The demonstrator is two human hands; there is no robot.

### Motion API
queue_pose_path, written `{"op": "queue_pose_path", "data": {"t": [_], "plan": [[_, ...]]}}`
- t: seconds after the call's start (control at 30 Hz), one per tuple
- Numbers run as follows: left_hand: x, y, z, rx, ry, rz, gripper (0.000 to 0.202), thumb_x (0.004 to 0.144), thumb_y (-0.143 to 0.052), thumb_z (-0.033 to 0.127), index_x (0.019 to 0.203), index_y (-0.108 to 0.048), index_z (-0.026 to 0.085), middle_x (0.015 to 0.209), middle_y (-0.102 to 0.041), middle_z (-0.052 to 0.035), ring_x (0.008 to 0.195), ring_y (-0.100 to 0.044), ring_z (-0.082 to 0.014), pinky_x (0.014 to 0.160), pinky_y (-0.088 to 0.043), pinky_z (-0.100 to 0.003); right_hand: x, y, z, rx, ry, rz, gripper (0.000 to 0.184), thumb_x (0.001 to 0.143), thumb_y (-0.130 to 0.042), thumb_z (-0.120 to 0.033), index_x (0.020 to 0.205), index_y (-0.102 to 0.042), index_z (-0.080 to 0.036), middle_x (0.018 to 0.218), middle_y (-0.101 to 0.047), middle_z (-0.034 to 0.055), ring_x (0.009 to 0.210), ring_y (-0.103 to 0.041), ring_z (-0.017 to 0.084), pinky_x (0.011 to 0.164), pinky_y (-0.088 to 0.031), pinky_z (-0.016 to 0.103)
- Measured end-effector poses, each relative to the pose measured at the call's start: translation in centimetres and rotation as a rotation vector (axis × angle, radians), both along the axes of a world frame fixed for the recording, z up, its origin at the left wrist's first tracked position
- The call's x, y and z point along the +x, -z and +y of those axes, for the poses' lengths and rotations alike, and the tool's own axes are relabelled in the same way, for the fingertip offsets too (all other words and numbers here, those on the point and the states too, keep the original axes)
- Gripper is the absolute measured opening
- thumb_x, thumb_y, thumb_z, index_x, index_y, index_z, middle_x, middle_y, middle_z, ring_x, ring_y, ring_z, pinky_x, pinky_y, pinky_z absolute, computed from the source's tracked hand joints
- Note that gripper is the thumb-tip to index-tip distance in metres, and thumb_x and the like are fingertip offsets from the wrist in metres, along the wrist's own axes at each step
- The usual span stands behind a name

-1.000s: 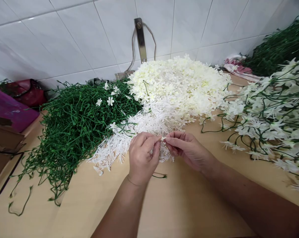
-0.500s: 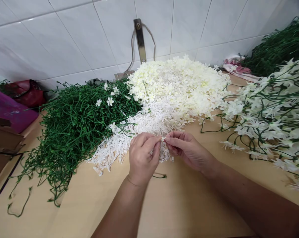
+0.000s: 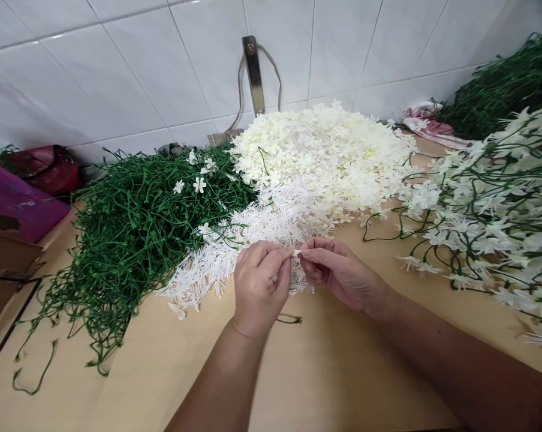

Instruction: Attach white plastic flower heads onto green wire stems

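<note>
My left hand [image 3: 261, 288] and my right hand [image 3: 336, 267] meet with pinched fingertips over the near edge of a heap of thin white artificial stamens [image 3: 275, 219]. A tiny white flower piece [image 3: 297, 253] shows between the two pinches; its exact shape is too small to make out. Below my left hand a short green stem end [image 3: 291, 319] sticks out; whether it is held or lies on the table I cannot tell. Behind the stamens rises a big heap of cream-white flower heads [image 3: 325, 144]. Green plastic stems [image 3: 158, 204] are piled to the left.
Flowers on green stems [image 3: 487, 210] spread along the right, with more green stems [image 3: 518, 84] behind them. A pink-and-white cloth [image 3: 433, 126] lies by the tiled wall [image 3: 199, 54]. Cardboard [image 3: 5, 252], a purple bag [image 3: 23, 201] and a red bag [image 3: 50, 171] occupy the left.
Both hands keep almost the same pose and place. The right fingertips have shifted very slightly, with a bit more of the white piece showing between the hands.
</note>
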State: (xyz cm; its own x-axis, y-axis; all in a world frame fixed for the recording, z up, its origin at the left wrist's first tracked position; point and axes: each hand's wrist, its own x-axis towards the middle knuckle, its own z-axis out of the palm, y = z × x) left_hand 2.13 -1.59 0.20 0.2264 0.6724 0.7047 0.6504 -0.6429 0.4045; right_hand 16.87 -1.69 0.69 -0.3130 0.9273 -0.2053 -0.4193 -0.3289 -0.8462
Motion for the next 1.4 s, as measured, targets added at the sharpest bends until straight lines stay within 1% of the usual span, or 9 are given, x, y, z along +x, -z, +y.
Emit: {"op": "queue_pose_path", "data": {"t": [0.4, 0.63, 0.87, 1.2, 1.4], "plan": [[-0.04, -0.04, 0.01, 0.003, -0.008, 0.015, 0.015, 0.075, -0.054, 0.011, 0.085, -0.063, 0.018, 0.072, -0.059, -0.002, 0.068, -0.053, -0.013, 0.061, -0.042, -0.027, 0.02, 0.05, 0.08, 0.019, 0.0, -0.027, 0.017, 0.071, -0.062, -0.024, 0.06, -0.052, -0.016, 0.047, -0.043, -0.0064, 0.044, -0.033, 0.005, 0.046, -0.02, 0.024], [-0.11, 0.17, -0.02, -0.013, -0.017, 0.017, 0.015, 0.075, -0.054, 0.012, 0.085, -0.063, 0.02, 0.072, -0.06, -0.0017, 0.069, -0.054, -0.0129, 0.062, -0.042, -0.028, -0.01, -0.07, 0.08, 0.022, 0.005, -0.032, 0.017, 0.069, -0.064, -0.026, 0.061, -0.052, -0.016, 0.047, -0.043, -0.0064, 0.044, -0.034, 0.005, 0.046, -0.02, 0.024], [-0.01, -0.04, -0.04, 0.003, -0.013, 0.024, 0.015, 0.075, -0.054, 0.011, 0.084, -0.062, 0.019, 0.072, -0.06, -0.0015, 0.068, -0.054, -0.0126, 0.061, -0.041, -0.027, -0.04, 0.06, 0.14, 0.033, 0.008, -0.043, 0.019, 0.069, -0.064, -0.027, 0.059, -0.052, -0.016, 0.047, -0.042, -0.0064, 0.044, -0.034, 0.005, 0.045, -0.021, 0.023], [-0.02, 0.02, -0.03, -0.016, -0.016, 0.006, 0.014, 0.074, -0.055, 0.011, 0.084, -0.062, 0.019, 0.074, -0.06, -0.0019, 0.071, -0.055, -0.013, 0.064, -0.042, -0.029, -0.07, -0.04, 0.03, 0.02, 0.016, -0.026, 0.016, 0.069, -0.065, -0.024, 0.061, -0.053, -0.016, 0.046, -0.042, -0.007, 0.043, -0.034, 0.005, 0.046, -0.021, 0.024], [0.0, -0.17, -0.07, -0.009, -0.012, 0.017, 0.015, 0.074, -0.055, 0.011, 0.084, -0.062, 0.019, 0.073, -0.06, -0.0017, 0.07, -0.054, -0.0129, 0.064, -0.041, -0.028, -0.1, 0.01, 0.21, 0.035, 0.016, -0.019, 0.016, 0.069, -0.064, -0.024, 0.061, -0.053, -0.016, 0.047, -0.042, -0.0071, 0.043, -0.033, 0.005, 0.046, -0.021, 0.024]]}}
